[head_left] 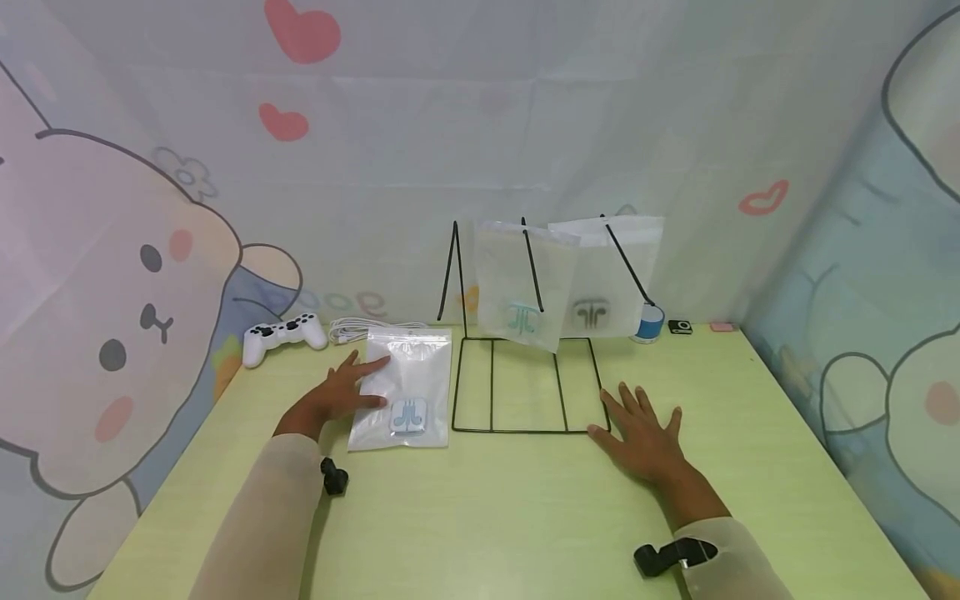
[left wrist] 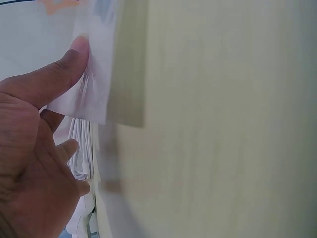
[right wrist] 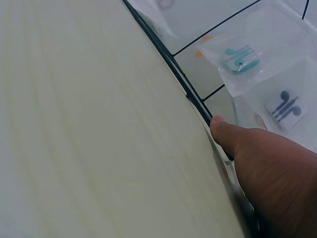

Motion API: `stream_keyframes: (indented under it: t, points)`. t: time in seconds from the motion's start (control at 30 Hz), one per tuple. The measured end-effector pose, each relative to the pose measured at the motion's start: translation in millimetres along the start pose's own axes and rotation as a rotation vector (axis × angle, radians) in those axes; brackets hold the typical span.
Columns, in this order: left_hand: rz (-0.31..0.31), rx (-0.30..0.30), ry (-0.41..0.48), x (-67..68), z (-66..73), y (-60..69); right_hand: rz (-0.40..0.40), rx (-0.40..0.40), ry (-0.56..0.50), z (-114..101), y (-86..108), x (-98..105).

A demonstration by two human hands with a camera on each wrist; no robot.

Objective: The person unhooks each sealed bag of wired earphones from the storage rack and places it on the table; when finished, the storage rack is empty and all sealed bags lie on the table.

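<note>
My left hand (head_left: 343,388) grips the left side of a zip-lock bag (head_left: 408,358) on the table. In the left wrist view the bag's film (left wrist: 91,99) creases at my thumb, and my index finger is partly hidden behind it. A square case of earphones (head_left: 408,416) shows through the bag's lower part. My right hand (head_left: 641,433) spreads its fingers by the front right corner of a black wire rack (head_left: 517,431), touching its base bar with the thumb. Two more bags of earphones (head_left: 491,267) (head_left: 637,250) hang from the rack's prongs.
Left of the rack, at the back, lie a white game controller (head_left: 283,335) and a coiled white cable (head_left: 375,325). Behind the rack's right side are a blue and white round container (head_left: 648,323), a small black device (head_left: 680,327) and a pink piece (head_left: 722,327).
</note>
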State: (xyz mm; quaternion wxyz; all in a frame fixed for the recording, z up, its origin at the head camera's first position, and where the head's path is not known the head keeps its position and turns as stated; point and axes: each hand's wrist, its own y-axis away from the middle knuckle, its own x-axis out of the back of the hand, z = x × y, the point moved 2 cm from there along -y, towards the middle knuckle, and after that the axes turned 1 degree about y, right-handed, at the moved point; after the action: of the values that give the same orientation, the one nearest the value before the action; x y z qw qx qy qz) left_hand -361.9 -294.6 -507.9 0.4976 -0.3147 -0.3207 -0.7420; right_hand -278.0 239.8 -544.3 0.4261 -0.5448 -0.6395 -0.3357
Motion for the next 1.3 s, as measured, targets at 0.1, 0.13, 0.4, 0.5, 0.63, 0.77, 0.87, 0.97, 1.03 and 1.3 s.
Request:
stream_keyframes:
  t: [0.1, 0.13, 0.4, 0.5, 0.63, 0.77, 0.87, 0.97, 1.03, 1.3]
  points:
    - [-0.009, -0.008, -0.019, -0.7, 1.3, 1.3, -0.002, -0.001, 0.001, 0.3, -0.1, -0.2]
    - [-0.013, -0.005, -0.027, -0.9, 1.7, 1.6, -0.001, -0.001, -0.001, 0.3, -0.1, -0.2]
    - [-0.038, -0.019, -0.115, -0.8, 2.3, 2.2, -0.001, 0.005, -0.007, -0.8, -0.3, 0.9]
    - [-0.035, -0.044, -0.121, 0.0, 3.2, 2.2, -0.001, 0.006, -0.009, -1.4, 0.0, 1.7]
    - [-0.021, -0.067, -0.113, 1.5, 4.6, 2.9, 0.003, 0.005, -0.011, -2.5, 0.9, 3.4]
    - [-0.028, -0.067, -0.101, 1.3, 4.1, 3.8, -0.001, 0.003, -0.007, -2.0, 0.5, 2.7]
    - [-0.032, -0.069, -0.091, 0.9, 3.5, 4.1, -0.007, 0.001, 0.0, -2.1, 0.2, 1.8]
    - [-0.019, -0.075, -0.077, 0.8, 4.9, 3.6, -0.008, 0.002, -0.004, -2.9, 0.1, 1.5]
    - [-0.001, -0.086, -0.072, 0.6, 7.1, 2.7, -0.002, 0.007, -0.01, -2.3, 0.0, 1.0]
    - [0.072, -0.21, -0.03, -2.8, 31.3, -6.0, 0.018, 0.021, -0.016, 4.2, -2.2, -2.4]
